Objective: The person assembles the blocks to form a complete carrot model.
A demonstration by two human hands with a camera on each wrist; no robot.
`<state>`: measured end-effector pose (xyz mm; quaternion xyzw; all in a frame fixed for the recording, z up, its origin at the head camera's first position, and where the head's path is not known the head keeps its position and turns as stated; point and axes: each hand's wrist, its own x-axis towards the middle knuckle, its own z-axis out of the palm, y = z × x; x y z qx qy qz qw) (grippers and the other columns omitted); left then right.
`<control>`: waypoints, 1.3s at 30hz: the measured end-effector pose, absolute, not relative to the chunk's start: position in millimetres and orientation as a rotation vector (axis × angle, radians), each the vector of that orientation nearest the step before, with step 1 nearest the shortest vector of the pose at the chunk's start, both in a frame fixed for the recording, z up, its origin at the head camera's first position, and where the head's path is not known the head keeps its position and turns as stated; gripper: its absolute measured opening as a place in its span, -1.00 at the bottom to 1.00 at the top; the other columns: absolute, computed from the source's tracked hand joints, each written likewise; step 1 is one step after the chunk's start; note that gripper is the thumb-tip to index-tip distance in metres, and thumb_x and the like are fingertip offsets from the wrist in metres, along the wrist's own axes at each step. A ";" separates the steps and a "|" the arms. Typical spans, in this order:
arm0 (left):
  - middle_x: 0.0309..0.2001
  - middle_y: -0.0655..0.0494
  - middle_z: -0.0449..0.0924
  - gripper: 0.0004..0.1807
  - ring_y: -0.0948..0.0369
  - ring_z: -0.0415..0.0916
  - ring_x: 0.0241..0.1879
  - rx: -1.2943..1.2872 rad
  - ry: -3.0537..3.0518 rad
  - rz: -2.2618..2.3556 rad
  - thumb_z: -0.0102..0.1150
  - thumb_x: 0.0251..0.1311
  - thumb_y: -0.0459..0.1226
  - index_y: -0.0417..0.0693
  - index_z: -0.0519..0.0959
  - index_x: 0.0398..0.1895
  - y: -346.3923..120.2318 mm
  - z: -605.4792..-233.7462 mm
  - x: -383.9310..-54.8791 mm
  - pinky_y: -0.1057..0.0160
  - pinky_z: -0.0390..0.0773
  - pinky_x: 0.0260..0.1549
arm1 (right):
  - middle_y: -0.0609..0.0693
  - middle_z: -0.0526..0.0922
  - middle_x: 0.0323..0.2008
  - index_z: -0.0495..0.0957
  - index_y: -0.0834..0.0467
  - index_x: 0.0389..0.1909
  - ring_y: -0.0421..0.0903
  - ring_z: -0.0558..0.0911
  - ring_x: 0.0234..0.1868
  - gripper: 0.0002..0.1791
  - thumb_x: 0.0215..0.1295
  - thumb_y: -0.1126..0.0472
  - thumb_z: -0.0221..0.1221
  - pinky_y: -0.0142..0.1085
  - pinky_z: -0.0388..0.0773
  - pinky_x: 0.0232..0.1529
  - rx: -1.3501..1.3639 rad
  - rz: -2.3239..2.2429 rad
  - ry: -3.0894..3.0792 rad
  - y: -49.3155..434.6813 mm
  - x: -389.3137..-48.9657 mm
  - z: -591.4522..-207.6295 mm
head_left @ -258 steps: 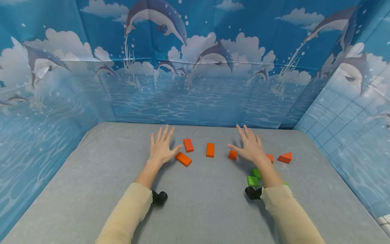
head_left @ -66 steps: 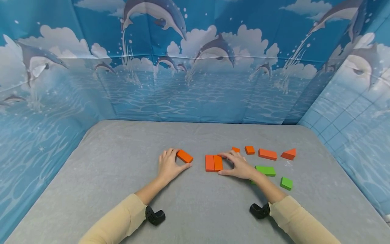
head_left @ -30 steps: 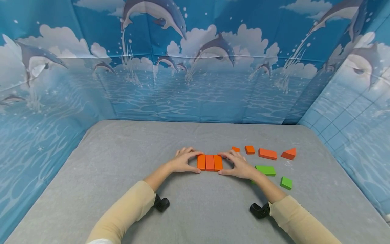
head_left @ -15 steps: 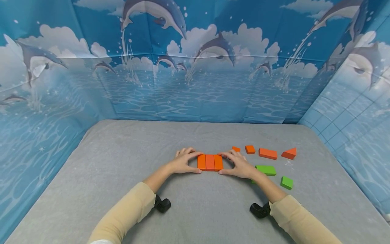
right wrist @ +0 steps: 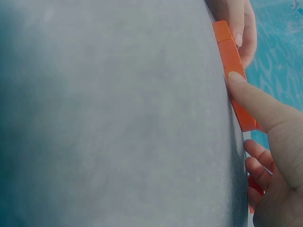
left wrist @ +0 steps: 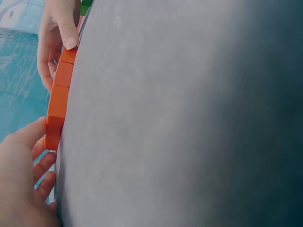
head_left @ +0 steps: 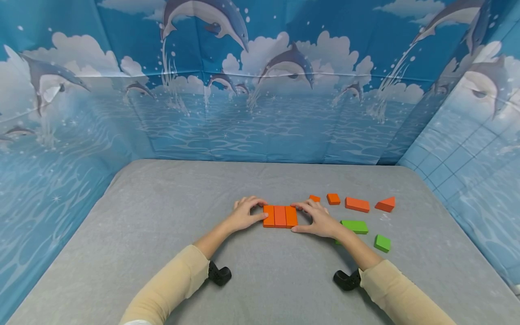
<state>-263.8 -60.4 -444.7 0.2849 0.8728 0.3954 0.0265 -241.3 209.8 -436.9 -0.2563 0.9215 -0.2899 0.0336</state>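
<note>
Three orange rectangular blocks lie side by side on the grey surface: a left block (head_left: 270, 220), a middle block (head_left: 280, 217) and a right block (head_left: 291, 217). My left hand (head_left: 243, 215) is at the left block, its thumb against the long outer side and its forefinger by the far corner. In the left wrist view, the other fingers of that hand are spread loosely past the left block (left wrist: 57, 106). My right hand (head_left: 319, 221) pinches the right block between thumb at the near end and forefinger at the far end. Its thumb (right wrist: 241, 85) shows in the right wrist view.
Right of the hands lie a small orange block (head_left: 333, 199), a long orange block (head_left: 357, 205) and an orange triangular block (head_left: 385, 204). A green block (head_left: 355, 226) and a smaller green block (head_left: 382, 243) sit nearer. A dolphin-print curtain (head_left: 183, 126) borders the grey surface.
My left hand brought the left block against the other two. Since half a second ago, its thumb has moved from that block's near end to its outer side. The right hand stays in place.
</note>
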 end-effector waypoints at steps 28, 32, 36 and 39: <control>0.01 0.09 0.45 -0.64 0.14 0.26 -0.05 0.893 2.702 1.230 0.16 0.17 -0.12 0.01 0.52 0.03 -60.9 -449.0 -264.9 0.07 0.04 -0.08 | 0.22 0.46 -0.21 0.50 0.33 0.00 0.09 0.43 -0.22 -0.52 0.04 0.25 0.32 -0.05 0.36 -0.19 -0.571 -1.148 3.110 251.2 -263.1 -438.8; 0.01 0.08 0.45 -0.63 0.13 0.26 -0.04 0.887 2.703 1.229 0.16 0.16 -0.12 0.01 0.52 0.03 -60.8 -449.0 -264.9 0.07 0.03 -0.07 | 0.21 0.47 -0.23 0.52 0.33 -0.03 0.10 0.42 -0.21 -0.54 0.02 0.25 0.33 -0.07 0.31 -0.19 -0.578 -1.103 3.132 251.6 -263.3 -440.5; 0.02 0.09 0.45 -0.64 0.13 0.26 -0.05 0.880 2.704 1.230 0.17 0.16 -0.11 0.02 0.52 0.03 -60.6 -449.6 -264.9 0.07 0.03 -0.07 | 0.21 0.46 -0.20 0.53 0.31 -0.03 0.09 0.38 -0.20 -0.55 0.04 0.23 0.32 -0.08 0.22 -0.18 -0.530 -1.059 3.133 251.2 -263.2 -441.1; 0.02 0.09 0.45 -0.64 0.13 0.26 -0.05 0.885 2.706 1.236 0.16 0.16 -0.11 0.01 0.52 0.02 -60.6 -449.2 -264.2 0.07 0.03 -0.07 | 0.21 0.46 -0.18 0.53 0.29 -0.03 0.09 0.37 -0.20 -0.57 0.06 0.22 0.31 -0.07 0.20 -0.18 -0.505 -1.029 3.136 251.1 -263.4 -442.0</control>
